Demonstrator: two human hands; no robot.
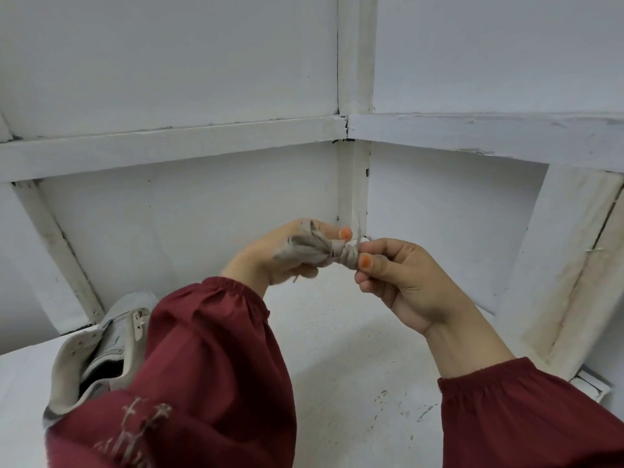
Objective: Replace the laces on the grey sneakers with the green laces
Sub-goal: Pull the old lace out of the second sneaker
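Note:
A bundle of dirty grey lace is held up above the white table, folded into a hank with one end wound round its right tip. My left hand grips the bundle's left part. My right hand pinches the wound end between thumb and fingers. One grey sneaker stands at the lower left on the table, its eyelets bare of lace, partly hidden by my red left sleeve. No green lace is in view.
The white table sits in a corner of white panelled walls with raised battens. A small white object lies at the table's right edge by the wall.

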